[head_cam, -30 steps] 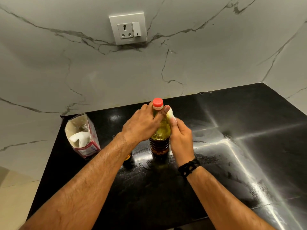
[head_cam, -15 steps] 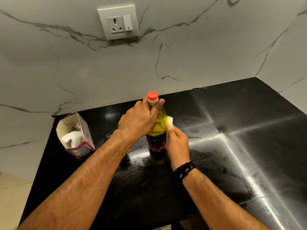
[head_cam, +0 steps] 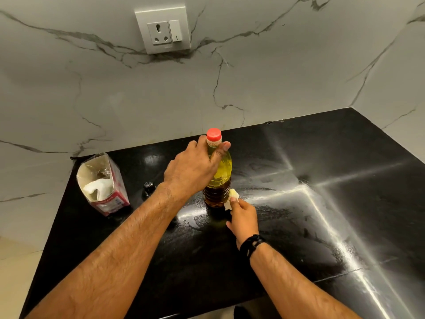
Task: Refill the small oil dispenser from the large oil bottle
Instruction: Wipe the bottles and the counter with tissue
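The large oil bottle (head_cam: 220,171) stands upright on the black countertop (head_cam: 322,215), full of yellow oil and closed with a red cap (head_cam: 213,134). My left hand (head_cam: 193,169) grips it around the neck and shoulder. My right hand (head_cam: 243,215) pinches a small white tissue (head_cam: 231,198) and presses it against the bottle's lower right side, near the base. A small dark knob-like top (head_cam: 148,185) shows just left of my left wrist, most likely the small dispenser; my forearm hides the rest of it.
An open red-and-white carton (head_cam: 103,185) with a white bag inside stands at the counter's left. The marble wall with a socket plate (head_cam: 163,29) rises behind. The counter's left edge drops off beside the carton. Oily smears streak the counter right of the bottle.
My right hand has slid the tissue down the bottle's right side, from near the shoulder to near the base. My left hand keeps its hold on the neck.
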